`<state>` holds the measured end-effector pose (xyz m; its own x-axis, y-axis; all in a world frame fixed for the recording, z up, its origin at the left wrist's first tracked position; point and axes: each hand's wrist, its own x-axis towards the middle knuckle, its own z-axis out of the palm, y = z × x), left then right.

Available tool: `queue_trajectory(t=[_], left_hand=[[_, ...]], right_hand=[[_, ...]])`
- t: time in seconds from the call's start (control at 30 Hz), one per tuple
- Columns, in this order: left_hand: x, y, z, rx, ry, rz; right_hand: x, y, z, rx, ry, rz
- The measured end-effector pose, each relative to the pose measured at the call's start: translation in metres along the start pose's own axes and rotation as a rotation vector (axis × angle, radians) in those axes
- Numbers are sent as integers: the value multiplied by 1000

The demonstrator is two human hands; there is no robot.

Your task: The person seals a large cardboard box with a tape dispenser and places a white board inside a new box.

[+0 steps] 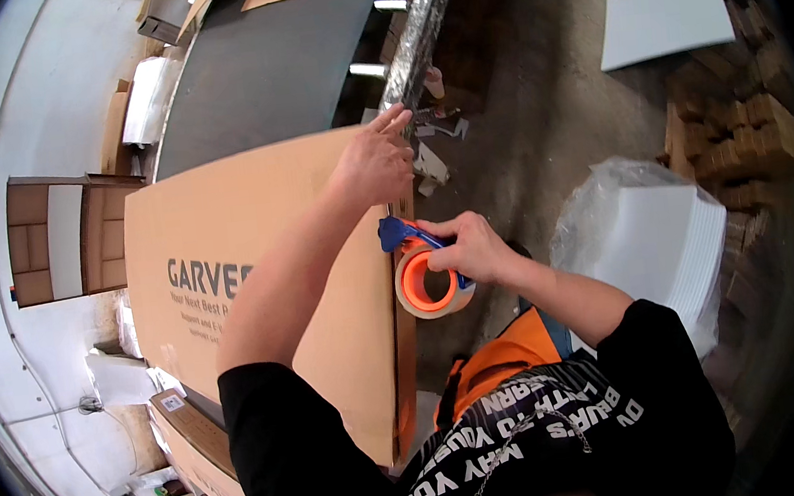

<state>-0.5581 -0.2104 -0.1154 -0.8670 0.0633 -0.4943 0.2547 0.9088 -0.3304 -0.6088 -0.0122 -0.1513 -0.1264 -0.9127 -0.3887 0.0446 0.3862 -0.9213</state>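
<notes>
A large brown cardboard box (318,322) with dark print lies in front of me. At its far right corner rests my left hand (375,162), fingers stretched out over the edge and holding nothing. My right hand (475,248) is closed around the handle of a blue tape dispenser (396,233), which carries a roll of packing tape (409,296) with an orange core. The dispenser's blue head is close to the box's right side, below my left hand. Whether tape runs from it onto the box, I cannot tell.
Beyond the box runs a dark conveyor belt (257,80) with a metal side rail (418,45). White foam sheets in clear plastic (645,243) stand at the right, near stacked cardboard pieces (750,142). A white panel (666,16) lies farther off. More boxes (195,430) are at lower left.
</notes>
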Motion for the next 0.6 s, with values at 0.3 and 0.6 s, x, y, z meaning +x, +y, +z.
queue_trajectory(t=[0.3,0.6], left_hand=[[-124,131,29,-63,12,184],[-256,269,40,-227,123,345]], right_hand=[[-147,61,136,-215,-47,-8],[-263,112,266,-153,274,-184]])
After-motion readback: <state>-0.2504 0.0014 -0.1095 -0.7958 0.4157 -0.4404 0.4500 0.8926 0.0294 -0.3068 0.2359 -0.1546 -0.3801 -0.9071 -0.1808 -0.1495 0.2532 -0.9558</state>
